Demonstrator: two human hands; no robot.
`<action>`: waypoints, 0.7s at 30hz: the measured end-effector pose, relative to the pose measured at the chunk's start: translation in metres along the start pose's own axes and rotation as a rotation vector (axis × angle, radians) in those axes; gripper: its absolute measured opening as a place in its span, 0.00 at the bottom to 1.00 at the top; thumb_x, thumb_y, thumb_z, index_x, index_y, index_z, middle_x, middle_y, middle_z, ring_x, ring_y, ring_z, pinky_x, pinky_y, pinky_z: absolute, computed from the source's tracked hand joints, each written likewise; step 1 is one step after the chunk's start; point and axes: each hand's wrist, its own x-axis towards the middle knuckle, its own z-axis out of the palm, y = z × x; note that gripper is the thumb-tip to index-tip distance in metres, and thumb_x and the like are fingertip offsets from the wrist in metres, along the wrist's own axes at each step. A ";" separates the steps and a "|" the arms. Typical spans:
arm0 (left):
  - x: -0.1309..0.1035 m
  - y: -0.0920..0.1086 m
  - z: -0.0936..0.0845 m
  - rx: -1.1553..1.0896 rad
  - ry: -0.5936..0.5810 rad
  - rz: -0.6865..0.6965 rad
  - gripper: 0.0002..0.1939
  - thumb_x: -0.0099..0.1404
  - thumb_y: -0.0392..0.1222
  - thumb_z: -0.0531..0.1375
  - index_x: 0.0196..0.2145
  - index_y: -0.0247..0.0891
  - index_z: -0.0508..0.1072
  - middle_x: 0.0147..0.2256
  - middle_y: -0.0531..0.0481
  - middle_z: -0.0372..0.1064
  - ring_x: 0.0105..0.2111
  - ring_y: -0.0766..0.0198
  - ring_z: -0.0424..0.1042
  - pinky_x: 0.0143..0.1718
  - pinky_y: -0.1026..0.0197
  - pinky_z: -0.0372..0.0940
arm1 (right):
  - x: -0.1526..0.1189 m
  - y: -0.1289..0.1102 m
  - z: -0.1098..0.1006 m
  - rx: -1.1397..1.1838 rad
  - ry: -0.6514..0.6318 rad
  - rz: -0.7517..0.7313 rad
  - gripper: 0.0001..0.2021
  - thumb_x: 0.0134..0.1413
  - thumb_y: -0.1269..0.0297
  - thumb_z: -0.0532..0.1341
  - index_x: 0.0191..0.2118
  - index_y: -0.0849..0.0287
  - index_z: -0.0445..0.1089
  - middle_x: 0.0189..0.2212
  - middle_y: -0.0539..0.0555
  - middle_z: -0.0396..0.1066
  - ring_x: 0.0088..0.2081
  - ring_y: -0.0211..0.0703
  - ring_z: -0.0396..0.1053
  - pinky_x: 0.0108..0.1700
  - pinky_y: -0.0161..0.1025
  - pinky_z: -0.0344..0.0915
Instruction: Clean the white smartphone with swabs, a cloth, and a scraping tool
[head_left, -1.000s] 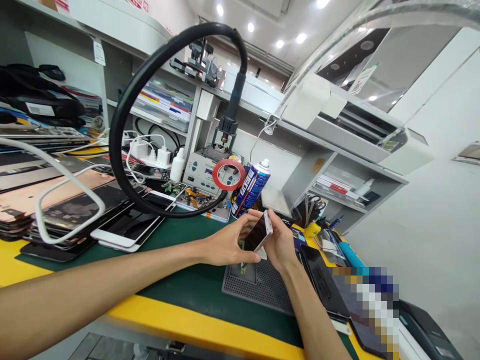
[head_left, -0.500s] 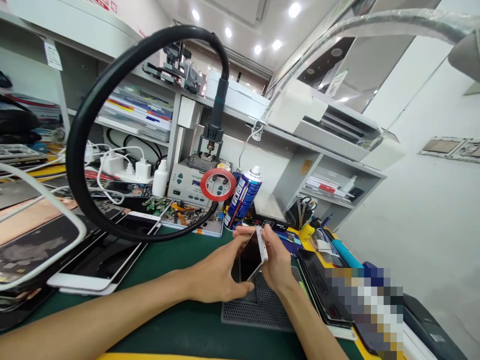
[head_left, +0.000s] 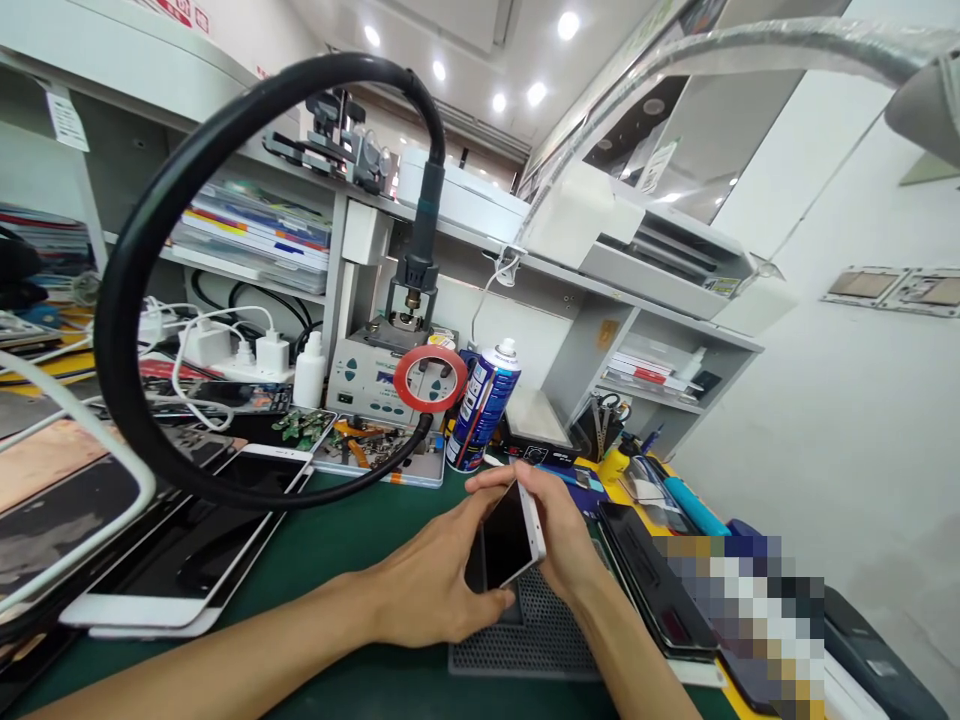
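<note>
Between my two hands a smartphone (head_left: 507, 538) with a dark screen and a white edge is tilted up on its side. My left hand (head_left: 435, 570) grips it from the left, thumb low near the bottom corner and fingers reaching behind the top. My right hand (head_left: 561, 530) closes on its right edge, with fingers at the upper end. Below the phone lies a dark grey perforated mat (head_left: 525, 635) on the green work surface (head_left: 330, 560). My fingers hide the phone's far end.
A thick black hose (head_left: 112, 260) loops in front of a hot-air station (head_left: 367, 375), where a red tape roll (head_left: 430, 379) leans. A blue spray can (head_left: 482, 405) stands behind my hands. Phones with white frames (head_left: 142, 610) lie left; dark phones (head_left: 656, 580) lie right.
The view has shifted slightly. Both hands still hold the phone, which has turned a little so that more of its screen and white side edge shows.
</note>
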 end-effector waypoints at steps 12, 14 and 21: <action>-0.001 0.007 -0.004 0.087 -0.034 -0.040 0.40 0.58 0.42 0.62 0.64 0.44 0.49 0.53 0.42 0.64 0.50 0.50 0.68 0.50 0.49 0.66 | 0.005 0.010 0.000 0.081 0.048 0.043 0.23 0.61 0.51 0.55 0.29 0.61 0.81 0.33 0.59 0.78 0.37 0.48 0.74 0.46 0.42 0.65; -0.001 0.011 -0.005 0.089 -0.051 -0.059 0.38 0.58 0.40 0.61 0.63 0.43 0.50 0.50 0.43 0.65 0.46 0.53 0.69 0.49 0.50 0.67 | 0.005 0.012 0.000 0.091 0.050 0.038 0.24 0.61 0.50 0.54 0.29 0.62 0.81 0.30 0.58 0.78 0.34 0.48 0.74 0.44 0.42 0.66; 0.000 0.012 -0.005 0.071 -0.035 -0.015 0.35 0.58 0.38 0.60 0.61 0.43 0.51 0.51 0.44 0.64 0.48 0.54 0.68 0.48 0.53 0.67 | 0.002 0.015 0.003 0.070 0.038 -0.065 0.25 0.63 0.49 0.51 0.32 0.60 0.81 0.32 0.57 0.77 0.40 0.50 0.73 0.47 0.43 0.65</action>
